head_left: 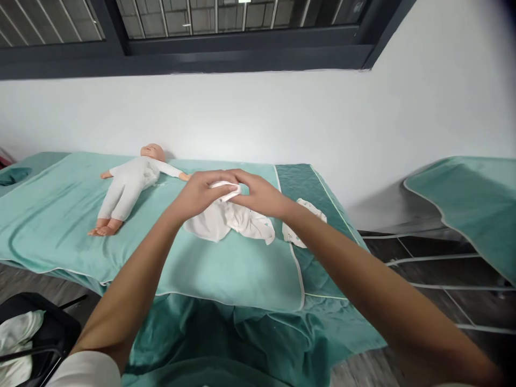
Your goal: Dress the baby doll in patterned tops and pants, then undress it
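Over the green bed (pixel 234 274), the left hand (pixel 197 192) and right hand (pixel 262 194) held a white cloth (pixel 233 195) — fingers (pixel 215 176) gripping it — a doll (pixel 135 174) at nine o'clock.

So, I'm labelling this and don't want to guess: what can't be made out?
Head view: the full shape of the small white fabric piece, partly covered by the left hand and right hand.
Head view: whether the white patterned cloth is one piece; the right forearm crosses it.
Head view: the rest of the pale cloth at lower left, cut off by the left edge.
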Motion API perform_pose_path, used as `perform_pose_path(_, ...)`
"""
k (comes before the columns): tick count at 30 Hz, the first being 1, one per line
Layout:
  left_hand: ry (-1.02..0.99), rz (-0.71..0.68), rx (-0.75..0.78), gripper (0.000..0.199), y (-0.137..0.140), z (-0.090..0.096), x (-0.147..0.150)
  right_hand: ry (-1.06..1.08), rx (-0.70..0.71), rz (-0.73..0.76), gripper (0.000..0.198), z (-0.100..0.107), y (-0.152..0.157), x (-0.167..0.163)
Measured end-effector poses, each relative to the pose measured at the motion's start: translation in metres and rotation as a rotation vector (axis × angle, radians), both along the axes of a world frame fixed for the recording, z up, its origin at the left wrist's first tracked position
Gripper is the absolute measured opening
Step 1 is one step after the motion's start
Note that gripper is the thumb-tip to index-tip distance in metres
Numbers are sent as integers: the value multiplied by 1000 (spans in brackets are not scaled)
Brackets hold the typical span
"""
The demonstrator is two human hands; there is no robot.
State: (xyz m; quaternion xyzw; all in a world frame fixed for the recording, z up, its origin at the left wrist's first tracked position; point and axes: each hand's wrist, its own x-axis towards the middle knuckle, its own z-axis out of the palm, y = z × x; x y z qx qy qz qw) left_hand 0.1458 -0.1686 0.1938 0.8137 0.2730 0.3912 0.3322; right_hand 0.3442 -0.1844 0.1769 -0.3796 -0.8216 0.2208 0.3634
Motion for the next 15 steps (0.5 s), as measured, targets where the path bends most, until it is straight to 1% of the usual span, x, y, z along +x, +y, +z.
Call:
perform_pose_path(2, 85, 14, 191, 21, -4, 22, -8, 10, -73, 63, 29, 23, 4, -7)
perform_pose_path(3, 118, 51, 290, 20, -4, 29, -12, 6, -117, 80, 23, 33, 5, -8)
perform_pose_path(4, 143, 110, 394, 20, -4, 33, -16, -2, -159, 92, 21, 42, 4, -9)
perform_pose_path(6, 171, 264, 597, 21, -1, 36, -25, -35, -219, 111, 26, 56, 1, -7)
perform_pose_path(7, 178, 341, 689, 23, 0, 36, -29, -62, -227, 103, 27, 60, -1, -4)
perform_pose_path(9, 183, 465, 834, 25, 4, 34, -35, -142, -191, 32, 25, 64, -5, 1)
perform_pose_path(11, 191, 553, 922, 25, 7, 31, -40, -247, -109, -90, 22, 63, -9, 9)
perform_pose_path(12, 198, 598, 939, 23, 8, 30, -41, -295, -67, -156, 21, 62, -11, 14)
perform_pose_path(13, 207, 648, 936, 20, 8, 29, -42, -335, -33, -216, 22, 60, -13, 20)
perform_pose_path(15, 236, 761, 866, 15, 6, 27, -43, -397, 5, -320, 25, 55, -18, 31)
